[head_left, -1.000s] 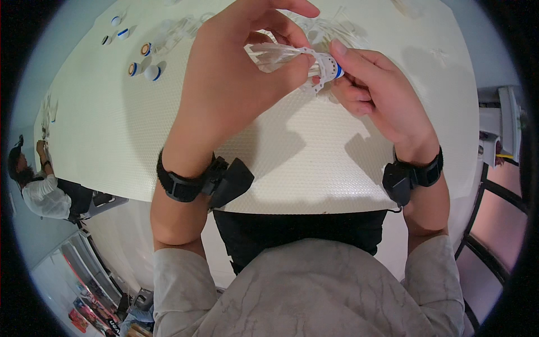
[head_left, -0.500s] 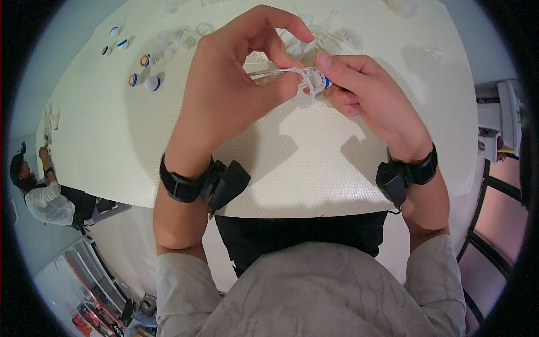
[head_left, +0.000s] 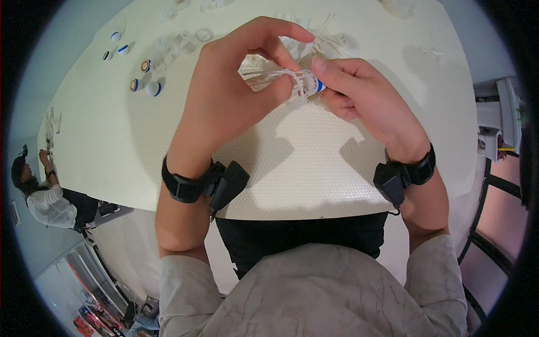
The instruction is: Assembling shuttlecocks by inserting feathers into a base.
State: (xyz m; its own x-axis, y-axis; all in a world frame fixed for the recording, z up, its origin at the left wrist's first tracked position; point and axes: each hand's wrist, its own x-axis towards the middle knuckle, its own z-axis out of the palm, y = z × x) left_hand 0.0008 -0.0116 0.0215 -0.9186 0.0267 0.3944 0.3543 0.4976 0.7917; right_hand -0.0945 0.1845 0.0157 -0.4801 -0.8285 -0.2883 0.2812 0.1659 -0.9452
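Observation:
Above the middle of the table, my left hand [head_left: 216, 92] pinches a clear, thin plastic piece [head_left: 261, 77] between thumb and fingers; its other fingers curl above. A white plastic ring with loops [head_left: 298, 84] sits at the right end of that piece. My right hand [head_left: 365, 92] grips a round white cap with a blue band [head_left: 319, 85] between thumb and fingers. The cap lies against the ring, and its perforated white face points left. My fingers partly hide both parts, so I cannot tell how firmly they join.
Several white-and-blue caps [head_left: 153, 89] lie on the white textured table [head_left: 297, 168] at the left. Clear plastic pieces [head_left: 182, 42] are scattered beyond them. Thin white sticks [head_left: 331, 42] lie behind my hands, with a small pile [head_left: 432, 53] farther right. Another person [head_left: 50, 196] works at the table's left end.
Both hands and the parts they hold have shifted very slightly to the left. The cap and ring remain together, and both grips look the same.

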